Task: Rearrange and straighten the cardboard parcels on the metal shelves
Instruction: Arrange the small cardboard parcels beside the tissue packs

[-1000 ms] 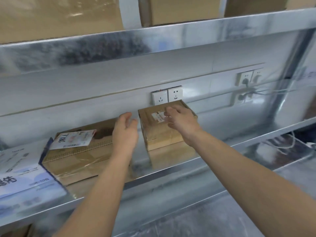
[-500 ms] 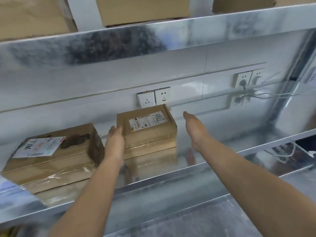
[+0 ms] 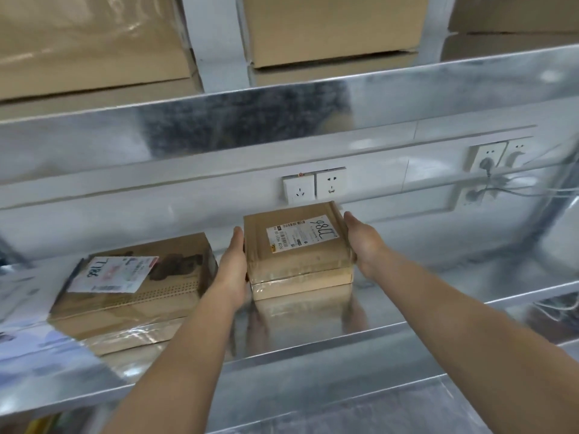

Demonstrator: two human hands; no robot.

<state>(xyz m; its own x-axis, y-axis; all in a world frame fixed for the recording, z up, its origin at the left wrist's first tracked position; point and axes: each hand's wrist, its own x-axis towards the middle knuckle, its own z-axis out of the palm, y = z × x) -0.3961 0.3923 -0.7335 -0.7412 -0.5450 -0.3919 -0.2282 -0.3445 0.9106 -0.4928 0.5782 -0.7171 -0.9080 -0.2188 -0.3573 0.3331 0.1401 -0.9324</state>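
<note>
Cardboard parcel [image 3: 297,249] sits on the metal shelf [image 3: 313,349] under the sockets [image 3: 315,186], left hand [image 3: 233,270] and right hand [image 3: 365,245] pressing its sides with straight fingers [image 3: 237,242], near a larger parcel [image 3: 134,289].

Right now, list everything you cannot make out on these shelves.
Head view only:
- Small parcel label print: too small, blurred.
- Its side faces: covered by the left hand and right hand.
- Upper-shelf cartons: cut off by the top edge.
- Blue-and-white package: blurred, cut by the left edge.
- Larger parcel label print: blurred.
</note>
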